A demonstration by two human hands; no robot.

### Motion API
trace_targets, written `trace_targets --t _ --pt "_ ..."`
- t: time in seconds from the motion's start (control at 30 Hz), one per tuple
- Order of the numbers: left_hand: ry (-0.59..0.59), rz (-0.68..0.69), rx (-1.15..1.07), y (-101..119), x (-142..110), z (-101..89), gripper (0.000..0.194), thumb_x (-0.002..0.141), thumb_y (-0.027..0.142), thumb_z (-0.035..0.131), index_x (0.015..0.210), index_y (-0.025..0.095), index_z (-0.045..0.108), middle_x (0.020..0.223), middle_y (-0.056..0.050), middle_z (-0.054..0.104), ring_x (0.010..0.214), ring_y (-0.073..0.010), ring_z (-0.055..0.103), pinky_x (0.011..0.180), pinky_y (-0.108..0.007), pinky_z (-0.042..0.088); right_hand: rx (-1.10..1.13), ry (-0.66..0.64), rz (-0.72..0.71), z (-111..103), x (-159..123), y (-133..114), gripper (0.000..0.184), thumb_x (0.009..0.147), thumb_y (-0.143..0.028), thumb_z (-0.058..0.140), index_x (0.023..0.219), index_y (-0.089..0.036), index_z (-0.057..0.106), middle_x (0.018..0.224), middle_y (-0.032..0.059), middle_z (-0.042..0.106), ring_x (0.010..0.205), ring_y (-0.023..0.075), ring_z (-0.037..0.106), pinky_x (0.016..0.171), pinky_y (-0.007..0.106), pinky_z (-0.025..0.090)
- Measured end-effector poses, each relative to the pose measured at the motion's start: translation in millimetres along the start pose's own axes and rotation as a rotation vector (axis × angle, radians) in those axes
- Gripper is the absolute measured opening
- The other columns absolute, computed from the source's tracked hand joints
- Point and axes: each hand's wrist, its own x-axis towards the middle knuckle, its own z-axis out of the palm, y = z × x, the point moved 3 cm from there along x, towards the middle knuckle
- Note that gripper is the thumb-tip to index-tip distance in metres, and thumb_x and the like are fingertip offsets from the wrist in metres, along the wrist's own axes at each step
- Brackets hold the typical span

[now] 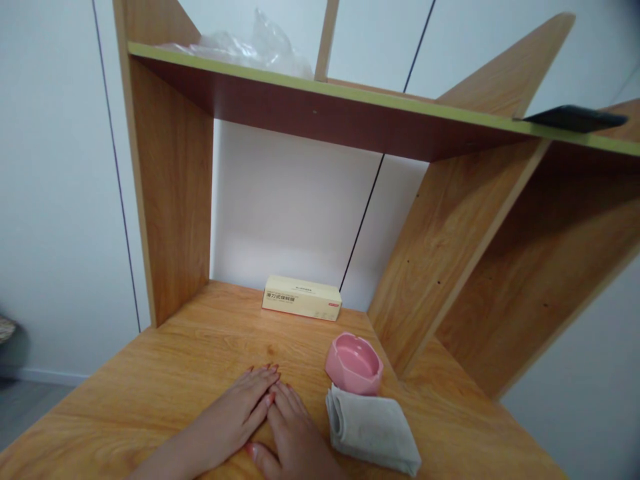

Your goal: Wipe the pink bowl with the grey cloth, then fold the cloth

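My left hand lies flat on the wooden desk, fingers stretched out, its tips touching my right hand. The right one also rests palm down with its fingers extended and its thumb spread to the left. Neither holds anything. Just right of my right hand lies a folded grey cloth. Behind the cloth, and close against it, stands a pink faceted bowl that looks like an ashtray. Farther back, near the wall, a long cream-coloured cling film box with printed lettering sits on the desk.
A shelf with a yellow-green edge spans above the desk. On it are a crumpled clear plastic bag and a dark flat object jutting past the edge. Wooden uprights, including a left side panel and a right divider, flank the desk.
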Motion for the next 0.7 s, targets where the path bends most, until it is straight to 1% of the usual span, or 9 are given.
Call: trace_targets --t 0.17,0.3,0.4,0.7 --pt "0.008 0.001 0.0 -1.5 -0.4 0.9 0.04 0.089 0.035 0.036 0.126 0.022 0.045 0.13 -0.005 0.047 0.119 -0.018 0.043 0.104 -0.038 0.029 0.002 -0.049 0.01 -4.3 2.8 -2.0 0.064 0.08 -0.041 0.046 0.132 -0.007 0.034 0.14 0.0131 0.029 0.13 0.0213 0.022 0.108 0.035 0.017" --pt "0.019 0.007 -0.014 -2.3 -0.3 0.7 0.04 0.089 0.035 0.036 0.126 0.023 0.045 0.13 -0.005 0.046 0.119 -0.0187 0.042 0.104 -0.039 0.028 0.002 -0.047 0.009 -3.3 4.0 -1.0 0.063 0.079 -0.042 0.047 0.13 -0.007 0.037 0.139 0.0135 0.03 0.129 0.022 0.023 0.108 0.036 0.017" --pt "0.029 0.007 -0.023 -1.7 -0.5 -0.2 0.04 0.089 0.035 0.037 0.126 0.023 0.046 0.129 -0.005 0.047 0.119 -0.019 0.043 0.105 -0.039 0.028 0.0 -0.038 0.0 -3.5 2.9 -1.4 0.061 0.08 -0.041 0.046 0.131 -0.008 0.036 0.14 0.0133 0.03 0.13 0.0223 0.022 0.108 0.037 0.017" --pt "0.006 0.001 -0.002 -2.8 -0.5 1.4 0.041 0.089 0.035 0.035 0.126 0.021 0.046 0.13 -0.006 0.047 0.119 -0.0188 0.042 0.104 -0.039 0.028 0.017 -0.045 0.016 -4.8 1.5 -2.4 0.062 0.081 -0.042 0.045 0.13 -0.006 0.037 0.139 0.0136 0.03 0.129 0.0218 0.022 0.108 0.035 0.016"
